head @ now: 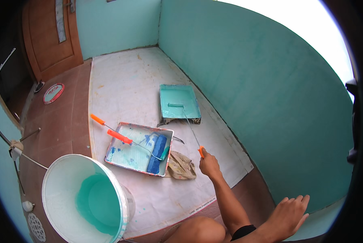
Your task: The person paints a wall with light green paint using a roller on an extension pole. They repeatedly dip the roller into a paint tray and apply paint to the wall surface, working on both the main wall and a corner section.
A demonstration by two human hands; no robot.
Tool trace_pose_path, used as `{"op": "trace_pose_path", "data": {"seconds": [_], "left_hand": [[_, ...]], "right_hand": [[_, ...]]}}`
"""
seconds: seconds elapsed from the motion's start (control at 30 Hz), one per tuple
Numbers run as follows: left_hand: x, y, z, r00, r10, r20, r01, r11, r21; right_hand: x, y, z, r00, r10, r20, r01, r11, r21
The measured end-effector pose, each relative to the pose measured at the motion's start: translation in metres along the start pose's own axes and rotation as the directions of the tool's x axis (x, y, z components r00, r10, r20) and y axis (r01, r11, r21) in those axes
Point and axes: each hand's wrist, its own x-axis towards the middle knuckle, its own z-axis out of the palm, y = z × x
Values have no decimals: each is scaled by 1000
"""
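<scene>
My right hand (pixel 210 164) grips the orange handle of a mini paint roller (pixel 193 129). Its narrow head lies in wet teal paint in the far paint tray (pixel 165 96), close to the wall. Off to the right, my left hand (pixel 289 214) holds nothing, its thumb apart from loosely bent fingers. That forearm crosses in front of the right arm near a black band. Left of my right hand sits a second paint tray (pixel 116 152). In it lie a wide blue roller (pixel 157 153) and a small teal roller (pixel 165 153), their orange handles over the rim.
A white bucket (pixel 58 182) of teal paint stands at the lower left. A crumpled rag (pixel 183 167) touches the near tray. White sheeting (pixel 123 82) covers the floor beside the teal wall (pixel 260 91). A red-rimmed lid (pixel 54 93) lies near the wooden door (pixel 49 36).
</scene>
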Motion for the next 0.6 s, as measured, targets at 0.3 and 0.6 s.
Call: {"op": "trace_pose_path", "data": {"seconds": [0.3, 0.6], "left_hand": [[-4, -5, 8, 992, -11, -123, 10, 1000, -13], [-5, -20, 9, 998, -25, 50, 27, 999, -33]], "right_hand": [[53, -43, -27, 999, -1, 52, 3, 1000, -29], [-22, -17, -47, 991, 41, 124, -31, 996, -80]]}}
